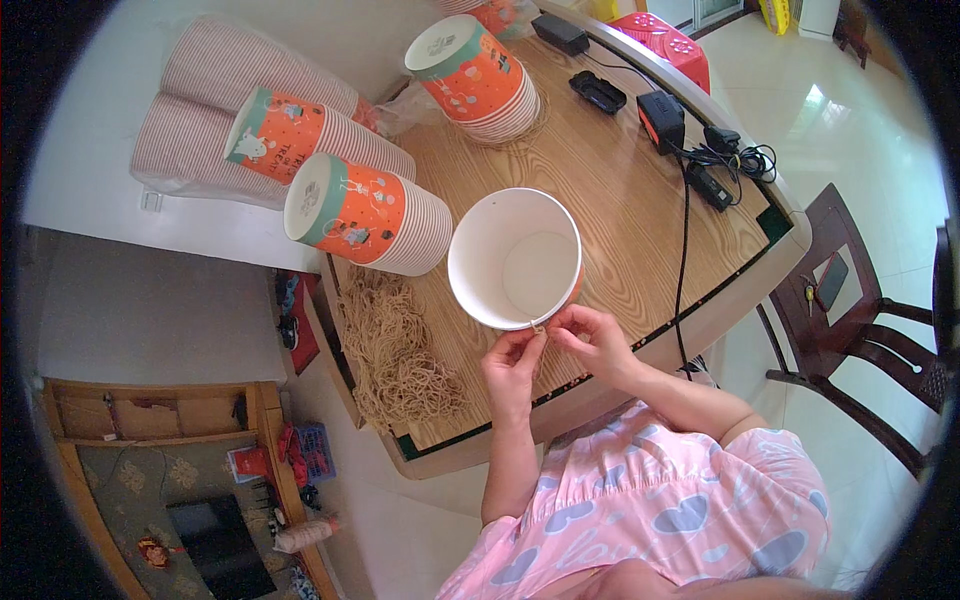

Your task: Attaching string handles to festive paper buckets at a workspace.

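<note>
A paper bucket (478,262), white inside with orange showing on its outer side, stands on the table before me, its mouth tipped toward view. Against its near rim, a thin beige string (538,326) comes through or over the edge; which one is too small to tell. My left hand (514,368) pinches this string just below the rim. Beside it, my right hand (597,343) has thumb and forefinger closed at the string and touches the rim. A loose heap of beige strings (395,345) lies left of my left hand.
Nested orange-and-green paper buckets (372,215) lie in stacks at the left, with a bagged stack (205,140) behind. Another stack (475,80) stands farther back. Black adapters and cables (665,122) line the table's right side. A wooden chair (850,285) stands beyond the right edge.
</note>
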### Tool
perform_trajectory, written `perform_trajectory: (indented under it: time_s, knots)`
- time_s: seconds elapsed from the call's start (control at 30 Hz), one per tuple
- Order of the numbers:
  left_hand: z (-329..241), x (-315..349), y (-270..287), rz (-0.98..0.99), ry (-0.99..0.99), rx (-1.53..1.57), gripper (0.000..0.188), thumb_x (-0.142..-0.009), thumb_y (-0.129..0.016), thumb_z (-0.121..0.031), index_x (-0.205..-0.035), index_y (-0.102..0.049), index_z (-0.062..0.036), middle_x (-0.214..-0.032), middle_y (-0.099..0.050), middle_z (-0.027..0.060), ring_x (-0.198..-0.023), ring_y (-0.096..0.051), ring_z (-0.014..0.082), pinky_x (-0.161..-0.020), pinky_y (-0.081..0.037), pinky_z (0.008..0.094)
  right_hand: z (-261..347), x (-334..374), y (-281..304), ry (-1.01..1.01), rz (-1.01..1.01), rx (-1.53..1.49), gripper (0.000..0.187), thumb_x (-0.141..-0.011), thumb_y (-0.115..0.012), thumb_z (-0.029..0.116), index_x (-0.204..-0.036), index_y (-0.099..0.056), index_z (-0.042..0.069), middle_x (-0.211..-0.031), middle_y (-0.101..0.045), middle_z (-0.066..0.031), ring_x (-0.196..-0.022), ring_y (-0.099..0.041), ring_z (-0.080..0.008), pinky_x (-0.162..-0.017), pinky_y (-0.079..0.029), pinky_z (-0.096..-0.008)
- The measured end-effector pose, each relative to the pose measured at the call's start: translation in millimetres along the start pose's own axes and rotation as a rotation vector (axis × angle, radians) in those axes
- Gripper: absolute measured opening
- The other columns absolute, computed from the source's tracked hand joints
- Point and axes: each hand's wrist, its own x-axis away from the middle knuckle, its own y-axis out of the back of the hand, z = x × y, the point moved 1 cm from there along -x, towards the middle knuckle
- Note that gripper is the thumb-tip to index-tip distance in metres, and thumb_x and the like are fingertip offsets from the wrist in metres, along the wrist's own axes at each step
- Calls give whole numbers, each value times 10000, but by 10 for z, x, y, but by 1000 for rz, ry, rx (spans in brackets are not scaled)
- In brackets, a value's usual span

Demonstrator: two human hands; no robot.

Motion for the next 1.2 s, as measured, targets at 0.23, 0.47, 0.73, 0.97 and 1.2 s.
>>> perform_trajectory:
  time_s: [0.23, 0.47, 0.73, 0.97, 1.2]
  knots:
    - [14, -15, 7, -9, -38, 10, 122, -745, -696, -46, -853, -638, -42, -677, -583, -19, -480, -442, 32, -411, -301, 169, 22, 16, -10, -6, 24, 19, 95, -836, -580, 70, -885, -593, -11, -764, -576, 12, -708, -505, -50, -649, -429, -208]
    - [-45, -3, -20, 11, 3, 62, 103, -764, -680, -63, -852, -637, -34, -638, -559, -23, -464, -424, 32, -400, -277, 166, 31, 28, -31, -5, 24, 59, 94, -822, -590, 66, -874, -590, -12, -752, -575, 3, -698, -500, -54, -644, -429, -211]
    - [-75, 6, -11, -41, -7, 134, 45, -805, -641, -65, -835, -630, -34, -681, -567, -26, -472, -390, 11, -403, -264, 170, 67, 47, -29, 53, -8, 58, 90, -814, -588, 77, -842, -568, -6, -706, -559, -16, -627, -491, -67, -574, -427, -225]
    - [304, -21, 165, 21, -79, -212, 79, -806, -641, -53, -879, -632, -24, -792, -595, 1, -625, -505, 48, -553, -404, 182, 156, 59, -50, 82, -8, 21, 75, -819, -586, 64, -846, -576, -6, -727, -563, -10, -665, -499, -70, -612, -429, -224]
    - [33, 21, -36, -23, -156, 34, 84, -808, -633, -42, -878, -623, 3, -857, -618, 29, -788, -561, 87, -725, -441, 205, 166, 65, -22, 123, -41, 154, 74, -787, -603, 12, -856, -587, -7, -744, -572, -39, -668, -515, -91, -608, -436, -227]
